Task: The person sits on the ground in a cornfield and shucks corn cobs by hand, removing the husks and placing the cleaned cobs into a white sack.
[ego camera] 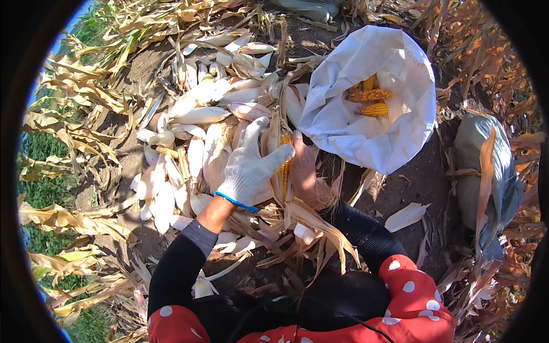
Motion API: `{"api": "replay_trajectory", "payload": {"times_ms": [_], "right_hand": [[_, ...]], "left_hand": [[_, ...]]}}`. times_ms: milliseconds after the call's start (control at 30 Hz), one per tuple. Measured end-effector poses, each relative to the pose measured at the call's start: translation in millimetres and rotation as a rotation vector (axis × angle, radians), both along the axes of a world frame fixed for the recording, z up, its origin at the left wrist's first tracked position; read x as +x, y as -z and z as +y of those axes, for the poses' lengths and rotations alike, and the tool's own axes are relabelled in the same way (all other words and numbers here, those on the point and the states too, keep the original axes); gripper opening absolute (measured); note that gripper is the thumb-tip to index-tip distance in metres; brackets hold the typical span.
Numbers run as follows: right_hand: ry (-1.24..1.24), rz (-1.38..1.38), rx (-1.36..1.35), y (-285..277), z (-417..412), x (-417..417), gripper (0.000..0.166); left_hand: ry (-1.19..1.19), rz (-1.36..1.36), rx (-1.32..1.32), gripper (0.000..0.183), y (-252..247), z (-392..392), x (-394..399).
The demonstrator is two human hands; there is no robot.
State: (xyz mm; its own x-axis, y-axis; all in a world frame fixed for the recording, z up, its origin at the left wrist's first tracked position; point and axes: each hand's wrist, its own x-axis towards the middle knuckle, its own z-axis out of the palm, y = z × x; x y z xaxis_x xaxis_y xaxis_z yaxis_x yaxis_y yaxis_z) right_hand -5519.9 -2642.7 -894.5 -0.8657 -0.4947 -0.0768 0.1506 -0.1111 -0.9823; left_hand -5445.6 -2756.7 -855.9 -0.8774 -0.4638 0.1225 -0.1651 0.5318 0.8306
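A partly husked ear of corn (284,171) stands out yellow between my hands, its dry husk (319,221) folded back toward my lap. My right hand (306,173) is bare and grips the ear from its right side, thumb pointing away from me. My left hand (253,165) wears a white knit glove with a blue cuff. Its thumb lies across the kernels, while its fingers are spread apart over the husk leaves. Beneath and beyond the left hand is a heap of pale corn husks (199,113).
To the upper right, an open white woven sack (330,113) holds several yellow corn cobs (375,109). A tied greenish sack (476,171) rests at the right, and another sack (315,8) lies at the far edge. Dry corn stalks (85,167) line both sides of the bare soil (403,184).
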Motion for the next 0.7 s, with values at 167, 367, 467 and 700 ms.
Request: {"api": "replay_trajectory", "payload": {"times_ms": [167,367,467,700], "right_hand": [[-0.041,-0.078,-0.012,34,-1,-2,0.054],[-0.103,-0.444,0.01,13,4,4,0.046],[-0.148,-0.506,-0.071,22,6,1,0.043],[-0.221,-0.38,-0.037,19,1,1,0.047]], "left_hand": [[0.018,0.052,0.144,0.04,-5,5,-7],[-0.091,0.114,-0.038,0.031,9,9,-3],[-0.124,0.075,-0.03,0.029,23,7,-7],[-0.117,-0.18,0.009,0.028,33,-12,-6]]}}
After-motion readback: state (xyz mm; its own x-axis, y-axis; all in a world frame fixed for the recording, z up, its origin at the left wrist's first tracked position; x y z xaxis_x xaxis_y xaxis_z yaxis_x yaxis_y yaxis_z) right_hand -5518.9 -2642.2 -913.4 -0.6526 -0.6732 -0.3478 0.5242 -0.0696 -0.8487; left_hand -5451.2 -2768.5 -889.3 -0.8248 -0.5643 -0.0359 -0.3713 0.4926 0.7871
